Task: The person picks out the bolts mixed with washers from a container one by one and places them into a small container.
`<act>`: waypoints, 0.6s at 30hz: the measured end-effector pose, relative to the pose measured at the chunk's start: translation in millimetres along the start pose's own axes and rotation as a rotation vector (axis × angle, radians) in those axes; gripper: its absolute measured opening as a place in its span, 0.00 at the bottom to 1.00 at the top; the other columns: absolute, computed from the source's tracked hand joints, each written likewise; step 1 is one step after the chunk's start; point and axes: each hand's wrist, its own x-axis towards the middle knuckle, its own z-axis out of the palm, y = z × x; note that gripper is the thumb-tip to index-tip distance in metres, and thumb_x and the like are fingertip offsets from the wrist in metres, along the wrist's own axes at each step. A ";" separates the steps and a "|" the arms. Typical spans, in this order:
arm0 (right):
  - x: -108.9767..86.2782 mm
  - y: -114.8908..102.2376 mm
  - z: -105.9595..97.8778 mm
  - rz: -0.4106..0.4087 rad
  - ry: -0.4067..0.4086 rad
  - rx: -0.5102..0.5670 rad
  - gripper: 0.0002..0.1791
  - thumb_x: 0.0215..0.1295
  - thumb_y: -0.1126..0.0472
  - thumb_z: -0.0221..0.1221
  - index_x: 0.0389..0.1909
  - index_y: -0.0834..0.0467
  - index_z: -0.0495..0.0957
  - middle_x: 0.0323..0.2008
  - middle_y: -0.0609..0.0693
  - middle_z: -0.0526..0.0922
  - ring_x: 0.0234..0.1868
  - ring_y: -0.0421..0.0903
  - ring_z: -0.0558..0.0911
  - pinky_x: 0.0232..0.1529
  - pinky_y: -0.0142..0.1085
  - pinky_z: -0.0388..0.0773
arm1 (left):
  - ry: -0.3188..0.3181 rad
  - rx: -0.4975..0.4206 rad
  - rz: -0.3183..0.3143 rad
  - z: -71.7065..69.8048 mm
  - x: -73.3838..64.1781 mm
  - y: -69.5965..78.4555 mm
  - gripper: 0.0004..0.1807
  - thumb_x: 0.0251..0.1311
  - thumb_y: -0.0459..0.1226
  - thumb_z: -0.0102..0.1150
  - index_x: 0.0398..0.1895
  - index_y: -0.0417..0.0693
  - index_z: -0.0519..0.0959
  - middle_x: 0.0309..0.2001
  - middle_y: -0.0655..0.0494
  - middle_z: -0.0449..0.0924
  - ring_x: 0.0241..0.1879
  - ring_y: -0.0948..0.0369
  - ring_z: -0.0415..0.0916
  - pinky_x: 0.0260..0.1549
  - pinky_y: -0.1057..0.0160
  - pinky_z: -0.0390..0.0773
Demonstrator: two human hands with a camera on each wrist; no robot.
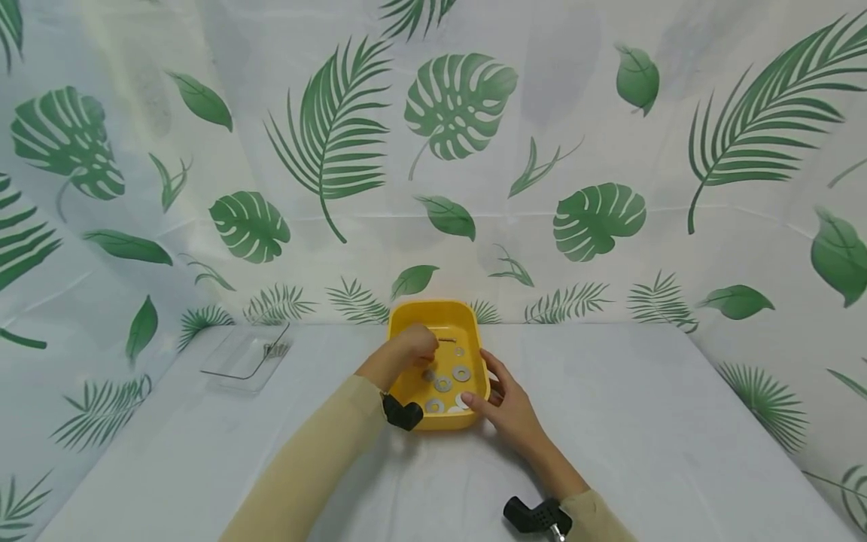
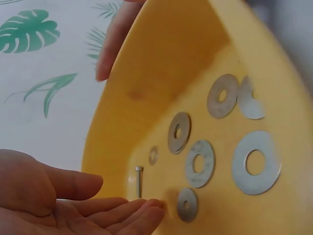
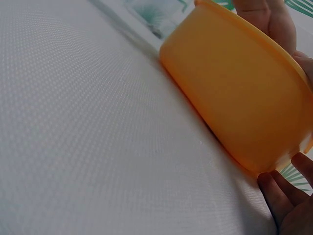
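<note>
A yellow plastic bin [image 1: 433, 423] stands on the white table, with several flat metal washers [image 1: 461, 373] of different sizes spread over its floor. My left hand [image 1: 415, 346] reaches into the far left part of the bin. In the left wrist view its fingers are nearly straight, thumb apart, and the fingertips overlap the lower end of a small metal bolt [image 2: 139, 181]. My right hand [image 1: 511, 406] holds the bin's right side, thumb over the rim and fingers along the outer wall. From the right wrist view, those fingers [image 3: 274, 193] meet the bin's bottom edge.
To the left on the table lies a clear plastic box [image 1: 233, 376] with a few small metal pieces [image 1: 275, 350] in it. Behind the table hangs a leaf-printed cloth [image 1: 488, 248]. Black wrist cameras [image 1: 403, 412] sit on both wrists.
</note>
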 end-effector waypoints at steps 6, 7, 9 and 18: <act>-0.3 0.4 -0.7 0.007 -0.003 -0.010 0.47 0.64 0.48 0.68 0.79 0.42 0.54 0.78 0.52 0.62 0.69 0.56 0.75 0.65 0.44 0.78 | -0.018 -0.064 0.000 -14.2 -52.2 30.6 0.09 0.72 0.27 0.45 0.44 0.29 0.76 0.21 0.57 0.62 0.19 0.65 0.60 0.23 0.74 0.69; -0.1 0.9 -1.2 0.004 -0.003 -0.011 0.47 0.64 0.48 0.68 0.79 0.42 0.54 0.78 0.53 0.61 0.69 0.57 0.75 0.65 0.44 0.78 | -0.023 -0.073 -0.004 -15.0 -49.2 31.4 0.11 0.72 0.27 0.45 0.48 0.29 0.76 0.24 0.56 0.64 0.21 0.64 0.61 0.25 0.73 0.70; 0.0 1.8 -2.0 0.005 -0.003 -0.012 0.47 0.64 0.48 0.68 0.79 0.42 0.54 0.78 0.52 0.61 0.70 0.57 0.75 0.65 0.45 0.78 | -0.035 -0.119 -0.006 -14.2 -34.8 28.4 0.15 0.72 0.28 0.45 0.55 0.30 0.75 0.30 0.53 0.67 0.28 0.61 0.67 0.36 0.67 0.80; 0.8 1.8 -0.5 0.001 -0.003 -0.002 0.46 0.64 0.49 0.68 0.79 0.42 0.55 0.79 0.50 0.60 0.70 0.57 0.74 0.66 0.48 0.77 | -0.063 -0.086 0.012 -20.2 -22.3 38.1 0.13 0.70 0.25 0.45 0.26 0.44 0.65 0.28 0.55 0.59 0.26 0.61 0.59 0.35 0.66 0.72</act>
